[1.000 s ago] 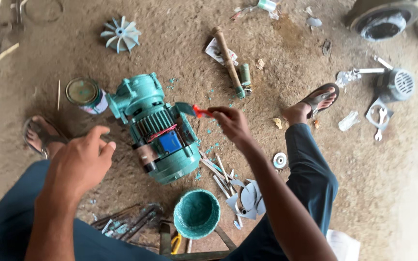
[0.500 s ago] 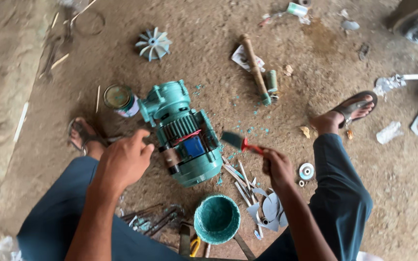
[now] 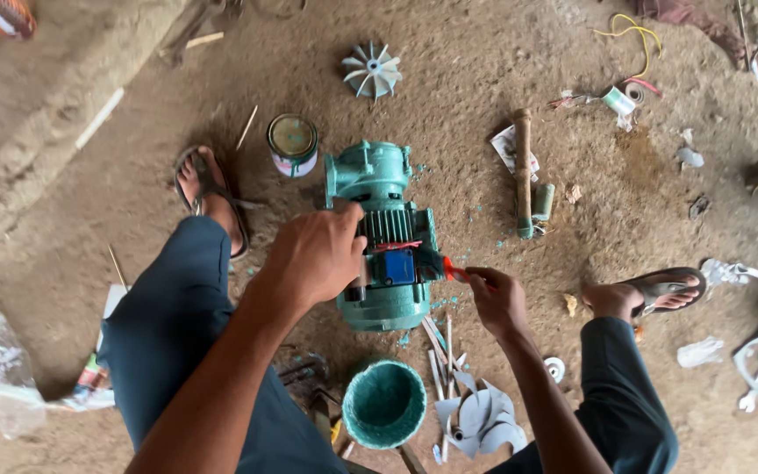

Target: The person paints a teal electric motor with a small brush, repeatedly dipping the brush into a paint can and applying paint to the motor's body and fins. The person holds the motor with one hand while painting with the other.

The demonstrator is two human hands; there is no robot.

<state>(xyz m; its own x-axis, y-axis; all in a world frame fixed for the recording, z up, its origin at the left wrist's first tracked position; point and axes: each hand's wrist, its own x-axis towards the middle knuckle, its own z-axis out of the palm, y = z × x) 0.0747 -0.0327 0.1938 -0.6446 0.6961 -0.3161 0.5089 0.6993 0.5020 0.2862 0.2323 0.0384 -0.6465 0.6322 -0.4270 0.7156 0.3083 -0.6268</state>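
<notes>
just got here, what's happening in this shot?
A person squats on the dirt floor over a teal pump motor. The left hand rests on its finned body, steadying it. The right hand holds a red-handled brush with its tip against the motor's side. A teal paint cup sits just below, a closed tin beside the pump end, and a white fan further off.

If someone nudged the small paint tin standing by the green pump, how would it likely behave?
The paint tin stands upright on rough dirt, so it would probably drag rather than slide. It looks squat, so tipping seems unlikely. Knocked over, its round body could roll towards the pump. The lid looks shut; how full or heavy it is, I cannot tell.
</notes>
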